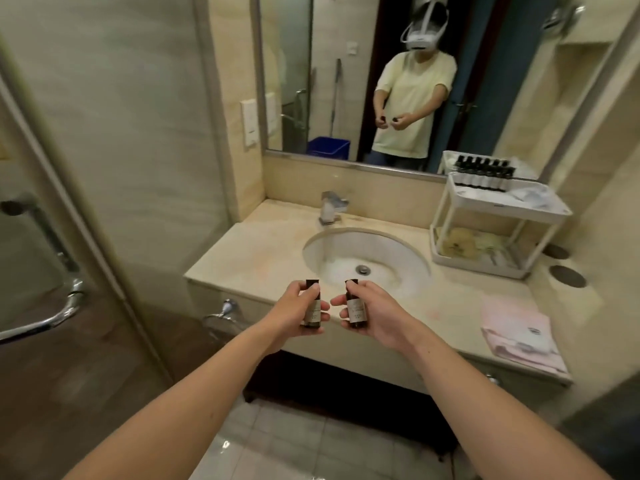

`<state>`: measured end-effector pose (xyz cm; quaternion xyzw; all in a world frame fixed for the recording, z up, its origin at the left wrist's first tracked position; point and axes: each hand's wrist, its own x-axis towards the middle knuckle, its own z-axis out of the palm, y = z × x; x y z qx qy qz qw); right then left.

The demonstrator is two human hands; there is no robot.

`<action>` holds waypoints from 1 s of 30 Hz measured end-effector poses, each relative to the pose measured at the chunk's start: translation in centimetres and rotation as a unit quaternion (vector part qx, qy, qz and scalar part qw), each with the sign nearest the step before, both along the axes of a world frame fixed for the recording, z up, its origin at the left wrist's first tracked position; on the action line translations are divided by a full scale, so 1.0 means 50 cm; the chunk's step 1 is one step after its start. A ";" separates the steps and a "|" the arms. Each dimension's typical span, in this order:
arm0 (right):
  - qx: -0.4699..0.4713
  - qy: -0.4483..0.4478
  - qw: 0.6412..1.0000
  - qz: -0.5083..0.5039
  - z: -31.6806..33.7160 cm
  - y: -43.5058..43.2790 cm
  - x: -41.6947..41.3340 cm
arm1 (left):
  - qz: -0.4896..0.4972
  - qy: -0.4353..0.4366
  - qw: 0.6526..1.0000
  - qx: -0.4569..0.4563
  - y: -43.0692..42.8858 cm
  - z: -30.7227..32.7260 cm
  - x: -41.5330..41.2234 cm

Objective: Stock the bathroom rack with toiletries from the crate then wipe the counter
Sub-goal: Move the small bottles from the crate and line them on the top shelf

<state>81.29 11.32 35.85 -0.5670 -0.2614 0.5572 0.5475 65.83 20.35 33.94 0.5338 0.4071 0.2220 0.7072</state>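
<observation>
My left hand (292,308) grips a small dark bottle (312,306) with a pale label, held upright above the counter's front edge. A matching dark bottle (356,308) stands upright in my right hand (375,315), close beside the first. A white two-tier rack (498,211) stands at the back right of the beige counter (242,251). Its top shelf carries a row of several dark bottles (483,176). Yellowish packets (460,244) lie on the lower shelf. A folded pink cloth (519,332) rests on the counter's right front.
An oval sink (367,258) with a chrome tap (330,207) fills the counter's middle. A mirror (398,74) above reflects a blue crate (329,147) behind me. A glass shower door with a chrome handle (59,299) stands left. Two round dark discs (568,276) lie right of the rack.
</observation>
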 end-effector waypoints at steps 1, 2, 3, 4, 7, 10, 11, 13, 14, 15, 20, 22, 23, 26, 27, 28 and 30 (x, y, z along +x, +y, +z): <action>0.006 -0.001 1.000 -0.010 0.004 -0.007 0.026 | -0.012 0.000 1.000 0.002 -0.002 0.006 0.028; 0.012 0.000 1.000 -0.022 0.008 -0.013 0.052 | -0.025 0.000 1.000 0.007 -0.004 0.012 0.056; 0.018 0.000 0.999 -0.036 0.013 -0.020 0.078 | -0.042 0.000 0.999 0.015 -0.005 0.019 0.083; 0.025 0.000 0.998 -0.050 0.018 -0.025 0.102 | -0.060 0.002 0.998 0.026 -0.006 0.026 0.109; 0.034 -0.015 0.995 -0.089 0.033 -0.040 0.171 | -0.106 0.004 0.992 0.064 -0.007 0.050 0.186; 0.027 -0.047 0.991 -0.126 0.049 -0.049 0.237 | -0.129 -0.015 0.988 0.087 0.001 0.072 0.264; 0.026 -0.055 0.988 -0.141 0.054 -0.050 0.260 | -0.138 -0.020 0.986 0.093 0.006 0.078 0.291; 0.028 -0.069 0.983 -0.166 0.068 -0.046 0.307 | -0.154 -0.026 0.982 0.106 0.022 0.089 0.346; 0.029 -0.078 0.981 -0.176 0.077 -0.042 0.330 | -0.160 -0.029 0.980 0.114 0.032 0.096 0.375; 0.031 -0.088 0.978 -0.184 0.085 -0.036 0.352 | -0.166 -0.033 0.978 0.123 0.043 0.103 0.403; 0.015 -0.163 0.956 -0.243 0.130 0.004 0.457 | -0.196 -0.055 0.966 0.159 0.108 0.139 0.546; 0.010 -0.189 0.944 -0.269 0.146 0.019 0.501 | -0.208 -0.060 0.960 0.176 0.136 0.155 0.602; 0.011 -0.195 0.939 -0.284 0.154 0.026 0.524 | -0.216 -0.065 0.956 0.186 0.150 0.165 0.630; 0.016 -0.198 0.922 -0.332 0.176 0.041 0.585 | -0.242 -0.077 0.943 0.213 0.183 0.189 0.705; 0.016 -0.201 0.916 -0.346 0.182 0.044 0.605 | -0.250 -0.079 0.939 0.224 0.192 0.196 0.730; 0.015 -0.204 0.911 -0.358 0.187 0.046 0.624 | -0.258 -0.080 0.934 0.235 0.200 0.202 0.753; 0.009 -0.214 0.903 -0.372 0.199 0.048 0.659 | -0.268 -0.083 0.925 0.255 0.212 0.216 0.797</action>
